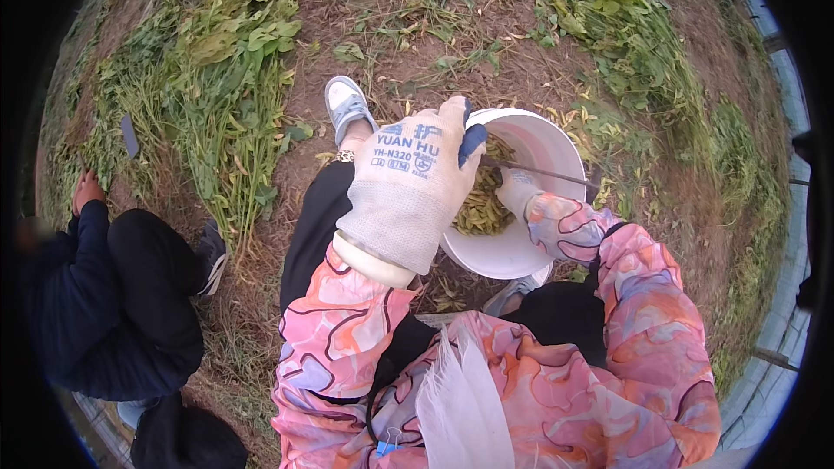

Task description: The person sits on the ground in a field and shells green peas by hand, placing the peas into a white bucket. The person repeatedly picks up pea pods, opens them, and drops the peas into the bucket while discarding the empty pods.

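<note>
A white plastic bucket (485, 267) stands between my legs, its mouth facing up towards me. Yellow-green bean pods (479, 212) lie inside it. My left hand (417, 163), in a white knit glove with blue-coated fingers, grips the bucket at its left side; the hand covers that part of the rim. A thin dark bar (547, 173), perhaps the bucket's handle, crosses the mouth from near my left thumb to the right rim. Below the bar my right hand (518, 190), also gloved, reaches into the bucket against the pods. Its fingertips are hidden.
Cut bean plants (228, 91) lie piled at the left, and another row of plants (625, 32) runs along the right. At far left a person in dark clothes (130, 286) squats near a flat dark object (129, 137). Loose pods (580, 120) litter the soil beyond the bucket.
</note>
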`<move>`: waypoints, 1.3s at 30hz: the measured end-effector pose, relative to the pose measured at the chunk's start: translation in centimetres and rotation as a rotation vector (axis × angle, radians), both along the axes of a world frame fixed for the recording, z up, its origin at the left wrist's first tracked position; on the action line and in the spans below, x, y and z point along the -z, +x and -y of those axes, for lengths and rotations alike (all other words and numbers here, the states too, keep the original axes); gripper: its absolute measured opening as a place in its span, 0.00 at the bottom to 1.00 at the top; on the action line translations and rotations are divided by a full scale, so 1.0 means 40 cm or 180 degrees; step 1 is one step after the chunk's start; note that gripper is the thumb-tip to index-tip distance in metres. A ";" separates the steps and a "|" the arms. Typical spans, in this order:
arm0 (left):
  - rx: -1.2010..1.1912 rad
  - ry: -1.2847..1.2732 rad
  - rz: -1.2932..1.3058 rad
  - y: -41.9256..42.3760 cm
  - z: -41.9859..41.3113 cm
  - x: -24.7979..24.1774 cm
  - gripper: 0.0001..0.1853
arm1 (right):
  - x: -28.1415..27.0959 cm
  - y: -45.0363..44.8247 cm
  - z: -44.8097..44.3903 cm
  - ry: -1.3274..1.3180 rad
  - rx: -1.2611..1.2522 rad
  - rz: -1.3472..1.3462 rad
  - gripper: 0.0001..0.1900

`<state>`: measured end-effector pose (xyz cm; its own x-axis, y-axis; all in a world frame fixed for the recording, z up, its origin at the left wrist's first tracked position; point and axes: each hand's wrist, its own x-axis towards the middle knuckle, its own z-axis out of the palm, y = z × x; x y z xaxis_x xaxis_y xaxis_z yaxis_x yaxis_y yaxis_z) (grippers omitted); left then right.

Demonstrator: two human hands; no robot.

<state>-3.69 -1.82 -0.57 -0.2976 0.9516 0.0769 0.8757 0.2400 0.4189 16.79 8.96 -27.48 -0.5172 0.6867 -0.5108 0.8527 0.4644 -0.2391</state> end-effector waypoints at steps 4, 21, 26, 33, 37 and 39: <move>0.0054 -0.0167 0.0043 0.006 -0.007 -0.009 0.23 | -0.142 0.013 0.010 -0.0848 0.0640 -0.0277 0.11; 0.1984 -0.0535 0.0141 0.159 0.003 0.055 0.28 | -0.609 0.109 0.096 -0.2514 0.1355 -0.2761 0.31; 0.2035 -0.0887 -0.0090 0.185 -0.015 0.056 0.25 | -0.612 0.143 0.099 -0.2554 0.1449 -0.3108 0.30; 0.1098 -0.0995 0.1191 0.202 -0.013 0.055 0.17 | -0.578 0.153 0.086 -0.2146 0.1444 -0.3737 0.15; 0.0664 -0.1165 0.2124 0.206 -0.009 0.081 0.15 | -0.580 0.141 0.094 -0.2237 0.1641 -0.3832 0.14; 0.0757 -0.1051 0.2282 0.196 -0.003 0.091 0.13 | -0.587 0.136 0.101 -0.2218 0.1644 -0.3813 0.15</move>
